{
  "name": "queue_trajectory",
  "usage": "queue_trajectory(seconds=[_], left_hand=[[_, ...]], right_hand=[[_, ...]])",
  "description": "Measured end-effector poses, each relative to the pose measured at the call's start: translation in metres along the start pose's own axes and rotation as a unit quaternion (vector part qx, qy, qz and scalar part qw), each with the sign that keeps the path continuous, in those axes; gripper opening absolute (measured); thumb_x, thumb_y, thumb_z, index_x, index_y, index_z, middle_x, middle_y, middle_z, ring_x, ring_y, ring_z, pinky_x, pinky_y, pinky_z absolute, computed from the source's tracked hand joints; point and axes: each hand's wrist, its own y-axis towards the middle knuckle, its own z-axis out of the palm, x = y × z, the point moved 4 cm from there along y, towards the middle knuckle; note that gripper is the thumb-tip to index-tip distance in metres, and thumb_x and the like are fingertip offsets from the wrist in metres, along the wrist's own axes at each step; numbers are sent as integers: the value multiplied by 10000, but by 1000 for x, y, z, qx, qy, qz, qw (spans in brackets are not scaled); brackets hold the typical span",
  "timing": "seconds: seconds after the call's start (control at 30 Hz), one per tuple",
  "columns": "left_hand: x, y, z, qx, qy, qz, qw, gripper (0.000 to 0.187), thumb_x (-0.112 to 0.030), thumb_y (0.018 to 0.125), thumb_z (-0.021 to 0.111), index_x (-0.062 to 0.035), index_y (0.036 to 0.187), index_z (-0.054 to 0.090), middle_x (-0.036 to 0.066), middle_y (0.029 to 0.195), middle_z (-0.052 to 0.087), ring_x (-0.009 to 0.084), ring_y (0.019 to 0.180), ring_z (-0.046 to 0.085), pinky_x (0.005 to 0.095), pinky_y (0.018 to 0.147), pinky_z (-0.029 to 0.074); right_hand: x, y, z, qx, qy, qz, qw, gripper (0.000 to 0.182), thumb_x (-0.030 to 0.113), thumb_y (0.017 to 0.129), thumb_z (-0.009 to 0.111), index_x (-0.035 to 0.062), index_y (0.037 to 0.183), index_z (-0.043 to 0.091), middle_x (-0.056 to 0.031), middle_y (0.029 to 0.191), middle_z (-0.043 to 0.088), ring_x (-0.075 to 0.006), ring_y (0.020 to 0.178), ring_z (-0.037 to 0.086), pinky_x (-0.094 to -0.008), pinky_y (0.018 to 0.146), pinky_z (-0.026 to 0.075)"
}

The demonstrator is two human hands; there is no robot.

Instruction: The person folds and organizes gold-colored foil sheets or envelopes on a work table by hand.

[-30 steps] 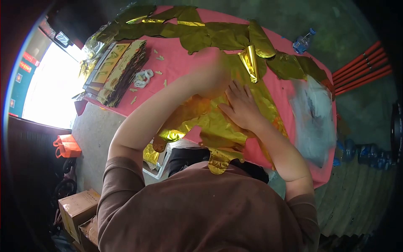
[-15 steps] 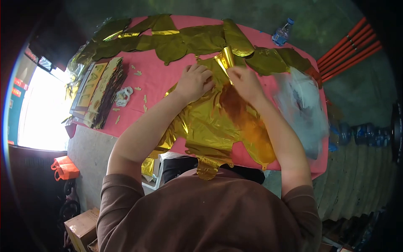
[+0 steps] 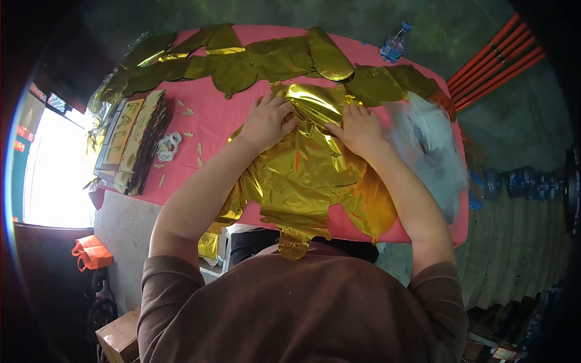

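Observation:
A shiny gold foil balloon (image 3: 290, 172), uninflated and crinkled, lies flat in front of me, its lower end hanging over the table's near edge. My left hand (image 3: 267, 123) rests on its upper left part, fingers slightly bent and thumb apart. On the upper right part lies my right hand (image 3: 361, 130), open, with fingers laid on the foil and thumb pointing inward. Bright folds of foil run between the two hands. Neither palm can be seen.
More flat gold foil balloons (image 3: 281, 57) line the pink table's (image 3: 209, 115) far side. Left are a stack of printed packets (image 3: 136, 142), a white ring-shaped bundle (image 3: 169, 146) and small pale pieces. Clear plastic bags (image 3: 433, 151) lie right; a bottle (image 3: 394, 43) stands at the back.
My right hand has let go of the upright fold of foil and now lies on the balloon. The foil's top has spread out flatter. My left hand has stayed at the upper left.

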Motion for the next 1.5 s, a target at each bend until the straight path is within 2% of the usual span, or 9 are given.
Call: queue_trajectory(seconds=[0.1,0.2,0.37,0.7,0.9,1.03,1.1,1.33,1.5], left_hand=[[-1,1,-2,-8,3,10,1000,237,-261,787,626,-86,943,594,61,973,572,264,966,510,391,854,403],[-1,0,-3,9,-15,12,1000,237,-248,786,623,-80,950,591,69,983,572,271,971,509,387,848,410],[1,2,-6,29,-55,27,998,243,-220,777,620,-53,951,590,95,991,573,291,965,507,389,840,418],[0,3,-8,1,-55,37,998,216,-242,765,626,-64,880,584,70,936,566,268,938,508,381,824,424],[1,3,-7,-1,-77,41,996,210,-240,768,624,-62,871,581,74,915,563,271,927,508,377,825,423],[2,3,-6,6,-77,36,996,203,-234,765,629,-64,866,582,71,909,562,268,923,508,376,825,422],[1,4,-6,6,-79,36,996,201,-232,763,631,-65,864,583,68,908,562,266,922,508,376,824,422],[0,4,-9,28,-88,29,995,205,-194,761,638,-45,894,592,102,952,578,301,923,510,377,823,429],[0,4,-10,20,-82,36,996,210,-187,761,638,-41,904,593,106,947,578,304,905,513,377,806,431]], right_hand=[[-15,-2,-18,-27,-20,25,999,662,560,881,391,-46,1106,536,-223,1216,516,-299,1077,545,-383,851,458],[-33,5,-38,222,40,80,971,554,499,888,427,0,1085,567,-213,1170,547,-295,1021,575,-382,792,485],[-84,50,-9,-76,36,55,995,288,194,815,559,49,1064,574,-174,984,630,-324,914,607,-424,746,494],[-114,84,14,-33,71,68,995,166,56,790,493,27,873,633,-196,924,636,-359,890,615,-440,782,491],[-154,92,-1,-146,158,154,964,193,140,748,588,31,891,660,-188,875,647,-345,829,629,-414,736,495],[-186,94,6,-143,319,142,926,252,260,716,684,19,790,678,-160,723,647,-301,692,635,-369,643,474],[-191,87,-3,-136,411,145,890,288,259,767,683,-23,817,658,-30,677,643,-60,639,552,-275,564,433],[-173,78,-21,-219,130,144,956,259,155,757,608,22,977,641,-193,790,638,-357,733,620,-383,640,486],[-154,90,20,-201,225,127,945,396,185,737,635,26,1096,580,-159,842,655,-315,780,636,-377,682,492]])
